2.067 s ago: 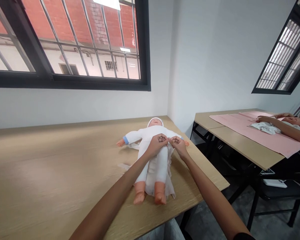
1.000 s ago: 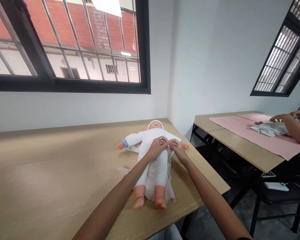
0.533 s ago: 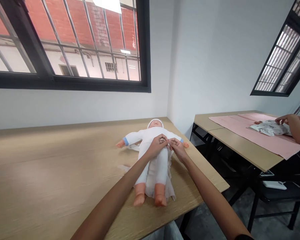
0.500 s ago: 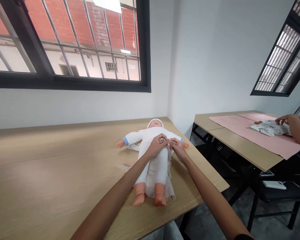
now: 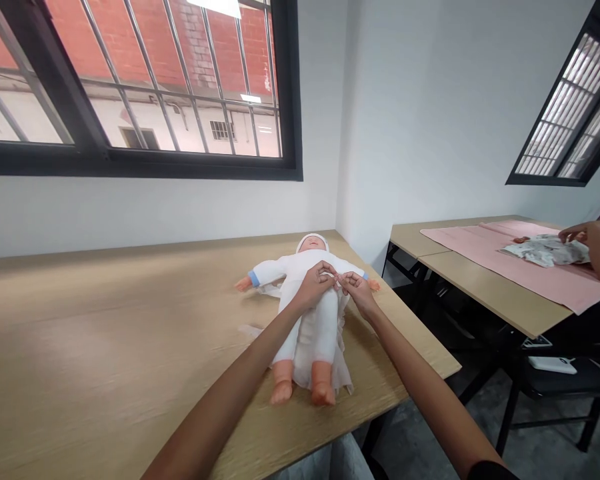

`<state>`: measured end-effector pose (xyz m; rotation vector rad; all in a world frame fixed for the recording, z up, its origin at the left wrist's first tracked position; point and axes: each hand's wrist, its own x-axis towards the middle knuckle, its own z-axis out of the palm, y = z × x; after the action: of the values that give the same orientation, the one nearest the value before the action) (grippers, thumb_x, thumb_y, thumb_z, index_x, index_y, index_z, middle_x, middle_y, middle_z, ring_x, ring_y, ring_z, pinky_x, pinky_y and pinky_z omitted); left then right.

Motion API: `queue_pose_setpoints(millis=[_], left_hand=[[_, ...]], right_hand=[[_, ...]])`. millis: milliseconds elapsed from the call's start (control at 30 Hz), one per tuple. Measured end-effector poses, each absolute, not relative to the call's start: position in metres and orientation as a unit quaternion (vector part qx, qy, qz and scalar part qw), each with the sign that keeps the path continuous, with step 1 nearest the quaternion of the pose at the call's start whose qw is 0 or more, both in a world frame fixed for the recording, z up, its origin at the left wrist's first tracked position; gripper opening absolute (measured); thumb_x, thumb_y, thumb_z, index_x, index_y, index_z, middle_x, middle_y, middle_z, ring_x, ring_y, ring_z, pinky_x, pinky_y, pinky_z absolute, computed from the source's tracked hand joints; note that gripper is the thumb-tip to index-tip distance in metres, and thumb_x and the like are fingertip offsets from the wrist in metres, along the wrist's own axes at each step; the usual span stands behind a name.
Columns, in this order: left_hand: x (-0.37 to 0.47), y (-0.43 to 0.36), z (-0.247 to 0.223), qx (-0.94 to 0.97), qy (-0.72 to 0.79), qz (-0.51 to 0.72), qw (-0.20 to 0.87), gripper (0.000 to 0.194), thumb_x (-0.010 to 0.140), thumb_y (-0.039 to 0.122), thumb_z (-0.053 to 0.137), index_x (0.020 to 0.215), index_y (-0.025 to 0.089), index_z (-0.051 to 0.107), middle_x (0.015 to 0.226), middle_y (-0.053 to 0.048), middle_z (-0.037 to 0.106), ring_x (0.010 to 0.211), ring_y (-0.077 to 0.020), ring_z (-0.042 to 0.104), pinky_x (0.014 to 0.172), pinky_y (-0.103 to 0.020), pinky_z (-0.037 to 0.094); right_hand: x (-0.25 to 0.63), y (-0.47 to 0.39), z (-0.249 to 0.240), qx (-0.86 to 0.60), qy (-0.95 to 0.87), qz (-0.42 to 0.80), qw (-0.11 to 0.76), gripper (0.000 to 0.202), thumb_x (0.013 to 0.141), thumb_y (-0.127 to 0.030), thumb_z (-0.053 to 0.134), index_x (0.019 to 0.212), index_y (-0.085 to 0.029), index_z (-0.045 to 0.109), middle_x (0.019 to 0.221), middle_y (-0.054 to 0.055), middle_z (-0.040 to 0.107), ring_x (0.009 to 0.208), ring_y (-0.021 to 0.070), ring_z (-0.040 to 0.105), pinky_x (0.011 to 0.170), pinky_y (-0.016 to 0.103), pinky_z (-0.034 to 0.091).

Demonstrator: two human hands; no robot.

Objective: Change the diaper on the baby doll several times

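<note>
Light is bright and soft, with daylight in the barred window [image 5: 170, 77] and white glare at its top. The counter [image 5: 105, 347] carries a pale sheen; the floor [image 5: 545, 447] is dim, and wide-angle stretch slants the edges.

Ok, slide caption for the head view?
Left hand and right hand close together over a white-clad doll lying face-up on a table.

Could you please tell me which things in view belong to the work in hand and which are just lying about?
In hand:
left hand and right hand, fingertips together
baby doll, lying on its back
thin pale cloth beneath it

Lying about:
pink cloth
crumpled patterned cloth, near a co-worker's hand
white object on the black chair
</note>
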<state>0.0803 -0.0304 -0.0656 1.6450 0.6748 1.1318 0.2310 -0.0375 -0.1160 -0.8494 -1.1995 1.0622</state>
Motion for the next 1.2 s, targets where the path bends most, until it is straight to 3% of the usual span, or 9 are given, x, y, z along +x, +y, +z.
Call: queue_pose_setpoints(millis=[467,833,1200], left_hand=[[0.0802,-0.0331,-0.0645,0.690,0.300,0.468,0.463,0.015,0.071,0.026,0.061,0.081,0.018,0.051,0.065,0.003,0.060,0.061,-0.0146,0.061,0.064,-0.028,0.047],[0.0804,-0.0315,-0.0666,0.683,0.280,0.471,0.483,0.028,0.070,0.034,0.069,0.084,0.018,0.051,0.079,0.002,0.059,0.063,-0.0119,0.061,0.065,-0.026,0.046],[0.0806,-0.0308,-0.0657,0.677,0.293,0.468,0.486,0.028,0.068,0.035,0.069,0.080,0.018,0.050,0.069,0.003,0.060,0.057,-0.0125,0.060,0.063,-0.027,0.045]], right_hand=[[0.2279,-0.0420,-0.1112,-0.376,-0.525,0.448,0.618,0.040,0.063,-0.052,0.073,0.074,-0.019,0.055,0.064,-0.002,0.055,0.053,0.0092,0.040,0.054,0.024,0.031],[0.2302,-0.0366,-0.1146,-0.370,-0.523,0.448,0.624,0.037,0.064,-0.050,0.073,0.073,-0.018,0.056,0.063,-0.002,0.058,0.052,0.0087,0.041,0.053,0.024,0.029],[0.2310,-0.0380,-0.1132,-0.374,-0.516,0.442,0.631,0.038,0.062,-0.050,0.075,0.071,-0.018,0.056,0.059,-0.004,0.050,0.051,0.0085,0.041,0.054,0.024,0.030]])
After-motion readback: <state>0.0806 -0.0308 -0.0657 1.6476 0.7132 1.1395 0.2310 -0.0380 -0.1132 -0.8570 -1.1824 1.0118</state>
